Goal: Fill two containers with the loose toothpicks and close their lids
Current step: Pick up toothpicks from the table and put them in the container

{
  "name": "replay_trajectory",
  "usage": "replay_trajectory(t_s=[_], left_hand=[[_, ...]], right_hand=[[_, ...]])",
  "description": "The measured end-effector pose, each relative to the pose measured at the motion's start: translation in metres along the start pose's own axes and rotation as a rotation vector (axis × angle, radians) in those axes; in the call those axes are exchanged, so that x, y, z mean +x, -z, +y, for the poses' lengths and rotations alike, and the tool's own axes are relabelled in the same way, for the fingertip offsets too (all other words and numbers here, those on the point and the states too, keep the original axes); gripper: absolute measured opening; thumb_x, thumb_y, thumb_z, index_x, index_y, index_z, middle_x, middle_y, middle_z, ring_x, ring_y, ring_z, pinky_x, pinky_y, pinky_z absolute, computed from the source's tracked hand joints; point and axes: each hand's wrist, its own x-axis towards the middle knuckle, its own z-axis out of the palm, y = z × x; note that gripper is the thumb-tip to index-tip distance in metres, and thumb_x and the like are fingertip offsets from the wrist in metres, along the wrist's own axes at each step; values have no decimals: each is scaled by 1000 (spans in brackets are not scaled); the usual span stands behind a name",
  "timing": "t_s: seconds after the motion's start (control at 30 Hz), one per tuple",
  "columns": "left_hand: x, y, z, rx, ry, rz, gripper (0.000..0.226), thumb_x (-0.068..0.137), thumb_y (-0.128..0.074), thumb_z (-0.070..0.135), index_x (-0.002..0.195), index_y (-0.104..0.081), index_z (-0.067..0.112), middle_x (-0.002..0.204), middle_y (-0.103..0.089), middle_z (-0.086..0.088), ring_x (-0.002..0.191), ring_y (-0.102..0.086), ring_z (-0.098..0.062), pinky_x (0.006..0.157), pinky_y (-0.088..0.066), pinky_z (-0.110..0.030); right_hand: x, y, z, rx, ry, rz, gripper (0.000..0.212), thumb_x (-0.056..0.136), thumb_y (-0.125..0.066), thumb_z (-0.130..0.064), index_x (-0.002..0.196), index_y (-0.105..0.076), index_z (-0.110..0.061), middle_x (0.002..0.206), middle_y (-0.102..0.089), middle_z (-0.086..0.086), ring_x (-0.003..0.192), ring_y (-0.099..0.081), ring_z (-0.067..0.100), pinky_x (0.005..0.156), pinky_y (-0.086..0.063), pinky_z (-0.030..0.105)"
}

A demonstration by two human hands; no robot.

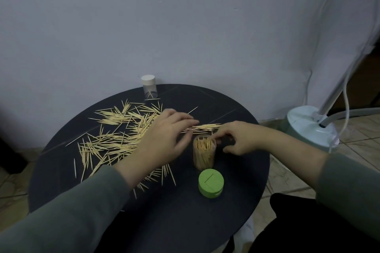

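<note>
- Round black desk (236, 201), seen from my head cam. Its near edge is cut off by my sleeves and the bottom of the frame.
- Loose toothpicks (115, 139) are scattered over the left half of the desk. Some are hidden under my left hand and forearm.
- Left hand (164, 139) hovers low over the pile, fingers spread and slightly bent toward a small bundle (205, 127) lying behind the jar. I can't tell whether the fingertips touch any toothpicks, and no grip is visible.
- Clear jar (204, 153) stands upright at desk centre with no lid, packed with toothpicks standing on end.
- Right hand (238, 139) is at the jar's right rim, fingers curled toward the opening. The fingertips are blurred and partly hidden by the jar, so I can't tell whether it pinches toothpicks or only touches the rim.
- Green lid (211, 183) lies on the desk just in front of the jar, not touching it.
- Second jar (149, 86) stands at the far edge with its white cap on. Only a few toothpicks are visible inside.
- Lamp base (308, 127) sits on the floor at right; its pole is cut off by the frame.
</note>
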Motion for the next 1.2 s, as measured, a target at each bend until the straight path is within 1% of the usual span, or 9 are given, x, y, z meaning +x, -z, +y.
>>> replay_trajectory(t_s=[0.1,0.17,0.23,0.47,0.63,0.73,0.83,1.07,1.2], left_hand=[[1,-10,-12,91,184,-179,38,93,-53,43,129,-56,33,129,-54,11,121,-39,-12,102,-34,-28],[3,-15,-17,134,234,-299,45,91,-53,50,134,-52,35,133,-50,11,124,-36,-12,103,-34,-30],[5,-21,-18,161,253,-358,50,90,-54,54,136,-49,34,136,-48,10,124,-37,-14,102,-36,-31],[24,-44,-16,147,324,-334,48,92,-49,53,134,-52,30,131,-54,7,117,-43,-17,97,-42,-35],[33,-46,-16,152,350,-353,35,96,-47,47,124,-62,33,118,-58,3,110,-45,-20,88,-44,-34],[34,-44,-16,145,330,-363,31,98,-46,44,120,-65,35,118,-59,5,110,-45,-19,86,-44,-33],[34,-42,-14,170,295,-361,30,99,-45,41,119,-66,33,117,-60,5,109,-45,-18,83,-43,-31],[32,-39,-13,240,278,-368,26,100,-47,27,119,-62,18,119,-59,-2,112,-47,-21,87,-46,-33],[28,-36,-10,333,272,-425,28,99,-45,17,125,-51,10,124,-53,-8,118,-44,-24,92,-47,-35]], right_hand=[[7,-3,-1,-138,-25,77,44,89,-65,-27,130,-54,-38,121,-54,-10,110,-51,10,99,-44,34],[12,-4,-1,-188,-16,126,39,90,-64,-31,128,-57,-35,125,-54,-8,115,-51,11,103,-40,37],[18,-6,-2,-227,-12,169,35,91,-62,-35,126,-59,-34,126,-54,-8,117,-50,11,105,-38,38],[37,-9,-1,-299,-61,268,22,93,-57,-39,112,-65,-30,122,-55,-6,114,-50,14,100,-37,37],[51,-13,2,-235,-183,369,29,92,-58,-41,120,-59,-31,131,-52,-5,121,-46,17,105,-33,43],[58,-15,3,-209,-222,346,42,95,-54,-41,135,-50,-33,139,-50,-6,127,-44,20,107,-29,48],[63,-15,0,-299,-204,320,37,98,-49,-40,135,-53,-34,138,-51,-6,125,-44,20,105,-28,45],[65,-10,-7,-457,-164,300,27,100,-47,-32,122,-62,-37,124,-59,-3,114,-49,21,99,-28,44],[63,-10,-6,-494,-150,316,25,100,-47,-32,117,-64,-35,120,-60,-3,111,-48,20,96,-29,43]])
